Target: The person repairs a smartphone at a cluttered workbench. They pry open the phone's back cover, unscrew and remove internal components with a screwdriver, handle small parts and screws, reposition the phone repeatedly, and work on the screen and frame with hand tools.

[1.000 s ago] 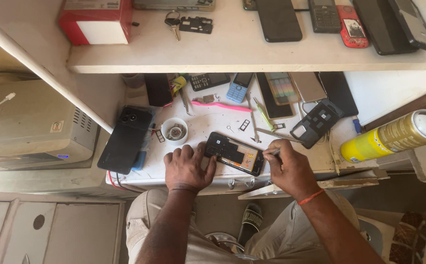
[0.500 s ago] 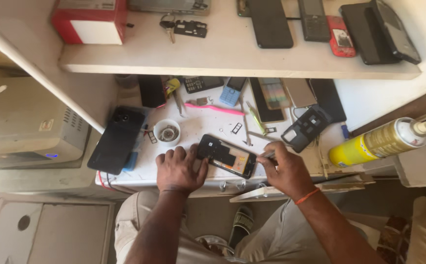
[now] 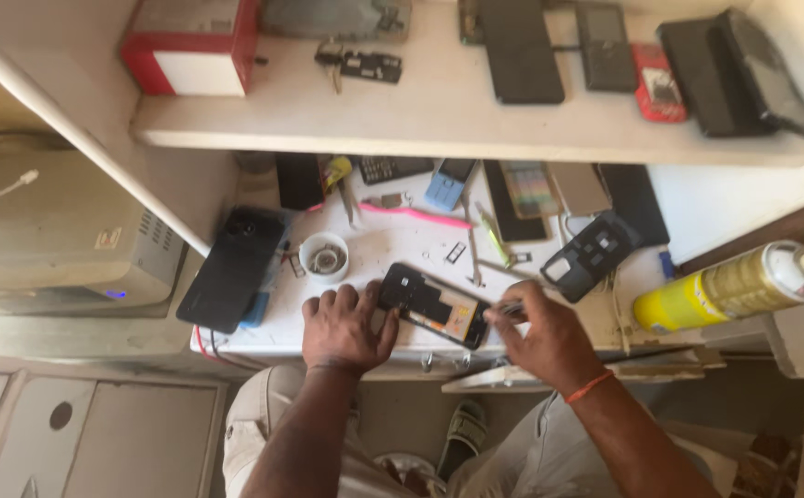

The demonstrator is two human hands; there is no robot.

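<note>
Two hands at the near edge of the white worktop (image 3: 393, 254). One opened phone (image 3: 434, 306), dark frame with innards bared, orange patch toward its right end, lying slantwise between them. Left hand (image 3: 346, 325) flat, fingers spread, pressing the phone's left end. Right hand (image 3: 545, 334) pinching a thin tool (image 3: 505, 311) at the phone's right end. Beyond: one small white cup (image 3: 324, 257), one pink tool (image 3: 416, 215), one black back cover (image 3: 231, 267), one yellow spray can (image 3: 729, 286). Farther, on the shelf (image 3: 439, 115): one red box (image 3: 194, 41).

Two hands (image 3: 346, 325), one opened phone (image 3: 434, 304), one spray can (image 3: 729, 286) (yellow), one small cup (image 3: 323, 256).
</note>
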